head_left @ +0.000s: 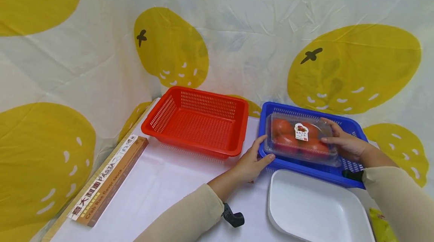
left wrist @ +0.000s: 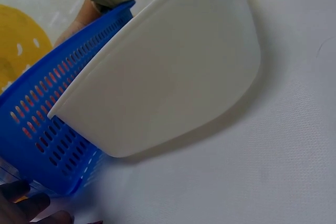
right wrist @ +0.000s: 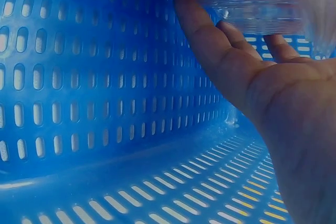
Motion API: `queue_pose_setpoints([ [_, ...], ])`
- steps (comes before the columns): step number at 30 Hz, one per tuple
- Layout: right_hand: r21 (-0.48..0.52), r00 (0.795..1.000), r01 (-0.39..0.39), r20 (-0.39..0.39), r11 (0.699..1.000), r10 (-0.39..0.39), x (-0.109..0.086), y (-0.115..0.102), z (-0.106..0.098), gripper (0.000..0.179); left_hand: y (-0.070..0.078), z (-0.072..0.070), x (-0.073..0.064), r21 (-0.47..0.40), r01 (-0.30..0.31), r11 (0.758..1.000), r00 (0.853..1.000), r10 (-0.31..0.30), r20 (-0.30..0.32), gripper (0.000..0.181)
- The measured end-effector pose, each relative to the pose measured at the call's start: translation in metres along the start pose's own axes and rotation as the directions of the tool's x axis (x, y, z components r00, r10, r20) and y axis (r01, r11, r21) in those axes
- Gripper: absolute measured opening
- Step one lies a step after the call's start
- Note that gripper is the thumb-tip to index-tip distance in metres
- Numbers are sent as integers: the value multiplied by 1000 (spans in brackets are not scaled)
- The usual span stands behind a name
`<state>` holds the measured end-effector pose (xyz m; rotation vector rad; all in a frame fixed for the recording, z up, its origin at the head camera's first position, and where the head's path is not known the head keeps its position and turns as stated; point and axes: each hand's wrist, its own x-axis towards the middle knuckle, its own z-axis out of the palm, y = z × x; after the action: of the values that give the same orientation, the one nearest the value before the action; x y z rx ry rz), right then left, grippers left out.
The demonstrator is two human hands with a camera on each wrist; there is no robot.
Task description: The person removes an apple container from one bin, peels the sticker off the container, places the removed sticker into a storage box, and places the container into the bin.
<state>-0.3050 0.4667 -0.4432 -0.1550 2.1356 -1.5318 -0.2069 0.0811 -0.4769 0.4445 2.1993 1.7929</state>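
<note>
Blue rectangular perforated plastic basket [head_left: 305,167]: left hand [head_left: 251,165] touches its near left corner, presumably to steady it, closure cannot be told; clear plastic box [head_left: 300,144] of round red fruit [head_left: 283,141] lies within its rim, right end gripped by the right hand [head_left: 347,144], apparently keeping that end off the basket floor

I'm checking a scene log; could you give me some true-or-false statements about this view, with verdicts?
1. The right hand holds the clear box of tomatoes. True.
2. The pasta box lies inside the red basket. False: the pasta box lies left of the red basket.
3. The left hand is at a corner of the blue basket. True.
4. The white tub stands beyond the blue basket. False: the white tub is nearer the person.
</note>
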Motion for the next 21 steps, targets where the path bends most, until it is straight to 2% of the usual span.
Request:
queue_pose_setpoints([
  [3, 1, 1000, 1, -1, 1000, -1, -1, -1, -1, 80, -1, -1, 0, 8, -17, 1000, 1000, 17, 5, 72],
  [7, 12, 1000, 2, -18, 1000, -2, -4, -2, -7, 74, -1, -1, 1, 29, -7, 1000, 1000, 7, 3, 72],
  [16, 145, 999, 31, -23, 989, -28, -7, -5, -14, 63, 1, 1, 1, 26, 43, 999, 999, -43, -20, 70],
  [21, 222, 997, 79, -41, 972, -71, -10, -4, -13, 60, -1, 1, 0, 29, 42, 999, 999, -42, -18, 70],
])
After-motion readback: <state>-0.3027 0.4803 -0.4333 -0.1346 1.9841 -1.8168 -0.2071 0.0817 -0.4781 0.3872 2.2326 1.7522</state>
